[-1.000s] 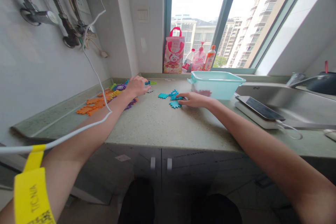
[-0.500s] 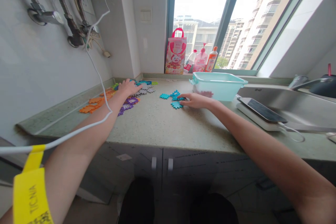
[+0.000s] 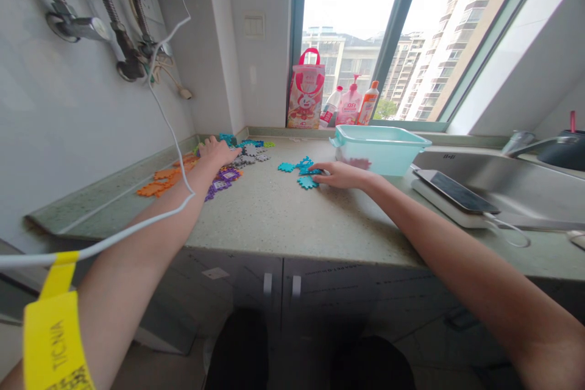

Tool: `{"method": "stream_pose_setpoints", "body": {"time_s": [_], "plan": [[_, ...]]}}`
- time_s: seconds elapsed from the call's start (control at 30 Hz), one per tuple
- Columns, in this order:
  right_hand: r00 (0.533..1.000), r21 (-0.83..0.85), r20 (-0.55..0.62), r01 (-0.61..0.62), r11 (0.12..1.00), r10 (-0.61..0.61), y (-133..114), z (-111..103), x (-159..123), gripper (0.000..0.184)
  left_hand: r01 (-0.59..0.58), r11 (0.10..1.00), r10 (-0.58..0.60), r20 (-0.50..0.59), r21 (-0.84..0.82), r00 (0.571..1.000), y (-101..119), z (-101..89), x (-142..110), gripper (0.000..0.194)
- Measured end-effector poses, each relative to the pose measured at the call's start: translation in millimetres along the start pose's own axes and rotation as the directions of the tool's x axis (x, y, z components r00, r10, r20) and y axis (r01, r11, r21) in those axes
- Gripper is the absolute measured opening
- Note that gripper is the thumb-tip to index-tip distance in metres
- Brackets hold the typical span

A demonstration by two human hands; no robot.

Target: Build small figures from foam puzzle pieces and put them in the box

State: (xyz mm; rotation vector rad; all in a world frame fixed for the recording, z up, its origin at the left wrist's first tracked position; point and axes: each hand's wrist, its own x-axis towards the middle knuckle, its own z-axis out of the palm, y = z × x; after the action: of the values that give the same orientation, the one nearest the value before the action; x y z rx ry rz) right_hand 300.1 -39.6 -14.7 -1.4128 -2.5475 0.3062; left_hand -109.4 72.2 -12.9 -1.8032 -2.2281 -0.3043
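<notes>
My left hand lies palm down, fingers stretched out, on a heap of flat interlocking plastic pieces at the back left of the counter: orange pieces, purple pieces and grey pieces. My right hand rests on the counter in the middle. Its fingertips are pressed together on one piece of a small cluster of teal pieces. A pale turquoise plastic tub stands just behind the right hand.
A phone on a white power bank lies right of the tub, with a steel sink and tap beyond. A pink bag and bottles stand on the windowsill. A white cable hangs over my left arm.
My left hand has drawn back to the left over the coloured heap, uncovering the grey pieces. My right hand has stayed on the teal cluster.
</notes>
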Motion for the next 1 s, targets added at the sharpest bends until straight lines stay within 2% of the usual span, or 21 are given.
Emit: {"method": "stream_pose_setpoints", "body": {"time_s": [0.27,0.47,0.6,0.7,0.8,0.9,1.0], "plan": [[1.0,0.009,-0.007,0.001,1.0,-0.001,-0.2,-0.6,-0.7,0.046,-0.044,0.999,0.045,0.066,-0.014,0.997,0.3,-0.5,2.2,0.088],[1.0,0.007,-0.009,0.006,1.0,-0.006,-0.7,-1.3,-1.3,0.045,-0.088,0.993,0.087,-0.013,-0.073,0.996,2.2,3.0,5.2,0.081],[1.0,-0.009,0.0,0.001,1.0,-0.001,-1.6,-1.5,-1.1,0.046,-0.12,0.986,0.104,-0.14,-0.116,0.985,5.1,-0.3,2.2,0.067],[1.0,-0.024,0.013,0.0,1.0,0.001,-2.6,-1.7,-0.8,0.048,-0.149,0.974,0.1,-0.267,-0.173,0.959,8.4,-6.7,-2.2,0.055],[0.999,-0.041,0.03,-0.011,0.999,0.013,-5.3,-2.4,-1.3,0.049,-0.223,0.943,0.12,-0.374,-0.247,0.92,13.8,-14.7,-6.9,0.052],[0.999,-0.041,0.031,-0.025,0.999,0.026,-8.4,-3.1,-2.1,0.049,-0.344,0.888,0.181,-0.456,-0.305,0.871,24.3,-22.9,-13.8,0.054],[0.999,-0.028,0.019,-0.033,0.999,0.033,-9.2,-2.9,-2.2,0.049,-0.487,0.819,0.293,-0.509,-0.303,0.809,41.9,-31.9,-26.8,0.047]]}}
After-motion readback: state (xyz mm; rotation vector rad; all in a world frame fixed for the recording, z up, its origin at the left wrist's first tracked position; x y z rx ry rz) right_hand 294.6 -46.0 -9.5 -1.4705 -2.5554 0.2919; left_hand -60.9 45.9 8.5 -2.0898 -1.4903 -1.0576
